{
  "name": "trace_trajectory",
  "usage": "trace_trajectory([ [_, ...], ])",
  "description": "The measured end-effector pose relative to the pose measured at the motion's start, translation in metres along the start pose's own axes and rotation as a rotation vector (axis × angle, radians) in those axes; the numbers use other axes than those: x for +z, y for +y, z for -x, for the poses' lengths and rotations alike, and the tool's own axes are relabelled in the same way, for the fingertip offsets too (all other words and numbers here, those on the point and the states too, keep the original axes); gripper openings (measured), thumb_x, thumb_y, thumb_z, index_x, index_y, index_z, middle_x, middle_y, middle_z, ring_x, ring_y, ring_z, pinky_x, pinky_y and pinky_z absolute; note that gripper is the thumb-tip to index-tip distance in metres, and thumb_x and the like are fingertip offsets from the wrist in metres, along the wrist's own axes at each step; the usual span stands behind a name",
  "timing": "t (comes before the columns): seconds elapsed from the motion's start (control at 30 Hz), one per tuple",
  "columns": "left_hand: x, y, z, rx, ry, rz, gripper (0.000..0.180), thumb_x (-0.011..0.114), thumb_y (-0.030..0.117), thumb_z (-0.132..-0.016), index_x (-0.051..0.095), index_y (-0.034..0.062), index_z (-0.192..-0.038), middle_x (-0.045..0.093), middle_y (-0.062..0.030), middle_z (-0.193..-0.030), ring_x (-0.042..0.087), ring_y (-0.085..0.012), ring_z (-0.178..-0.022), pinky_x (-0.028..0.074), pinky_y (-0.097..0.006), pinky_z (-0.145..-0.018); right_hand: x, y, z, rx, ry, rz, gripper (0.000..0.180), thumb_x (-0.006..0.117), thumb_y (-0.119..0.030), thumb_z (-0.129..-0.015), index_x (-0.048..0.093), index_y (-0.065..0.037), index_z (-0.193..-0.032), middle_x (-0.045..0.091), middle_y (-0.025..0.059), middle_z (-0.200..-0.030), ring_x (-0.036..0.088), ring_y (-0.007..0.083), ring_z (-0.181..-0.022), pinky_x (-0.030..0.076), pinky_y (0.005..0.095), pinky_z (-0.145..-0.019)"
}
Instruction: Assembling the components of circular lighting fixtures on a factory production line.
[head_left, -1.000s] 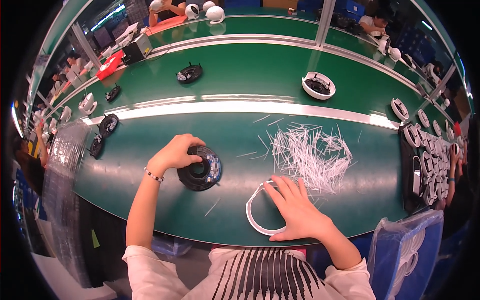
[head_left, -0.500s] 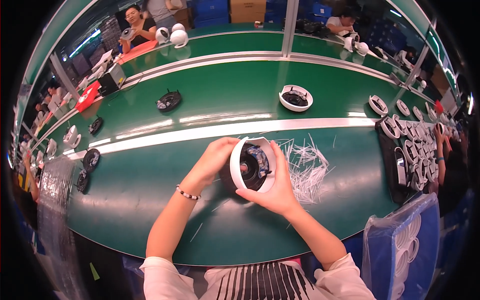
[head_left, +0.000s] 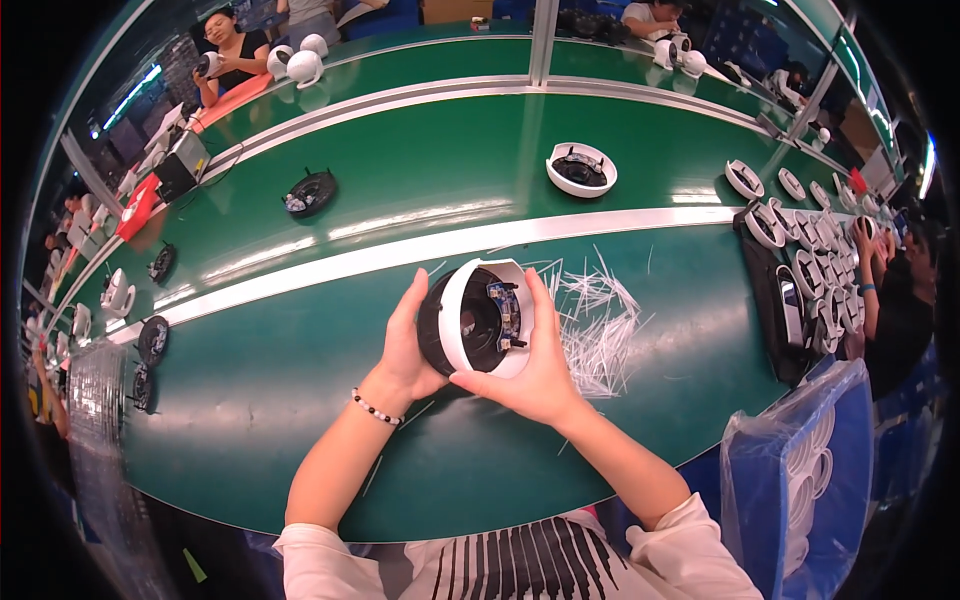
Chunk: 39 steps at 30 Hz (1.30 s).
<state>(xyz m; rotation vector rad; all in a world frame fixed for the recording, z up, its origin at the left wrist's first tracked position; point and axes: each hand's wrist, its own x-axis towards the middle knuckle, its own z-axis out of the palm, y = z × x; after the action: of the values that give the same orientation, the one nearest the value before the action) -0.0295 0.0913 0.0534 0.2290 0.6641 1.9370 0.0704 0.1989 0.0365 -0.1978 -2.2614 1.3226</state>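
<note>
Above the near worktop, both hands hold one round assembly, tilted on its side. It has a white ring-shaped housing (head_left: 454, 318) around a black round base (head_left: 430, 322) with a small circuit board (head_left: 507, 308) inside. My left hand (head_left: 403, 352) cups the black base from the left, its thumb pointing up along the side. My right hand (head_left: 538, 372) grips the white housing from the right, thumb across its lower front rim and fingers along its far side. The fingertips behind the assembly are hidden.
Thin white strips (head_left: 600, 335) lie heaped right of my hands. Black bases (head_left: 310, 192) and a white-ringed unit (head_left: 582, 170) sit on the green line beyond. White housings (head_left: 828, 285) crowd the right, above a blue bin (head_left: 800, 480) of white rings. Co-workers sit across and at right.
My left hand has slid from the top rim down to the left side of the black base. The assembly has turned slightly, and the whole view has shifted.
</note>
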Motion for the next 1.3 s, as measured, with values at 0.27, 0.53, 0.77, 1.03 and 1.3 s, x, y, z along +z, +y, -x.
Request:
trace_trajectory([
  [0.27,-0.006,-0.001,0.000,0.031,0.026,0.005,0.051,0.033,0.041,-0.083,0.041,0.0038,-0.118,0.048,-0.0156,-0.113,0.050,-0.0279,-0.101,0.042,-0.041,-0.086,-0.002,0.003,-0.002,0.038,-0.025,-0.251,0.115,0.081,-0.021,-0.052,0.000,0.003,-0.130,0.015,0.0226,-0.132,0.024,0.0283,-0.122,0.025,0.0359,-0.099],
  [0.53,0.005,-0.021,0.000,0.185,0.024,-0.040,0.069,0.024,0.058,-0.083,0.045,0.0010,-0.116,0.050,-0.0132,-0.113,0.050,-0.0251,-0.102,0.040,-0.037,-0.090,-0.003,0.000,0.004,-0.297,0.105,0.167,0.116,0.077,-0.044,-0.047,0.011,0.005,-0.129,0.019,0.0273,-0.129,0.020,0.0428,-0.119,0.018,0.0485,-0.097],
  [0.77,0.009,-0.018,0.004,0.101,-0.014,-0.031,0.074,0.025,0.064,-0.080,0.041,0.0031,-0.120,0.047,-0.0122,-0.117,0.047,-0.0244,-0.105,0.039,-0.036,-0.091,-0.017,-0.008,-0.001,-0.275,-0.009,0.164,0.118,0.078,-0.041,-0.045,0.009,0.005,-0.129,0.015,0.0250,-0.130,0.019,0.0413,-0.120,0.021,0.0453,-0.098],
  [1.03,0.004,-0.021,0.007,0.175,-0.112,-0.113,0.063,0.038,0.052,-0.079,0.042,0.0034,-0.119,0.046,-0.0135,-0.118,0.045,-0.0255,-0.108,0.035,-0.038,-0.095,-0.011,-0.005,0.006,-0.266,0.061,0.183,0.121,0.079,-0.041,-0.045,0.006,0.005,-0.129,0.018,0.0267,-0.129,0.021,0.0425,-0.120,0.021,0.0468,-0.098],
  [1.3,0.002,-0.023,0.007,0.214,-0.015,-0.111,0.058,0.046,0.042,-0.074,0.042,0.0031,-0.117,0.049,-0.0136,-0.114,0.048,-0.0243,-0.104,0.040,-0.037,-0.090,-0.006,-0.011,0.008,-0.261,0.091,0.262,0.116,0.077,-0.040,-0.049,0.007,0.005,-0.129,0.015,0.0266,-0.132,0.018,0.0422,-0.120,0.019,0.0483,-0.097],
])
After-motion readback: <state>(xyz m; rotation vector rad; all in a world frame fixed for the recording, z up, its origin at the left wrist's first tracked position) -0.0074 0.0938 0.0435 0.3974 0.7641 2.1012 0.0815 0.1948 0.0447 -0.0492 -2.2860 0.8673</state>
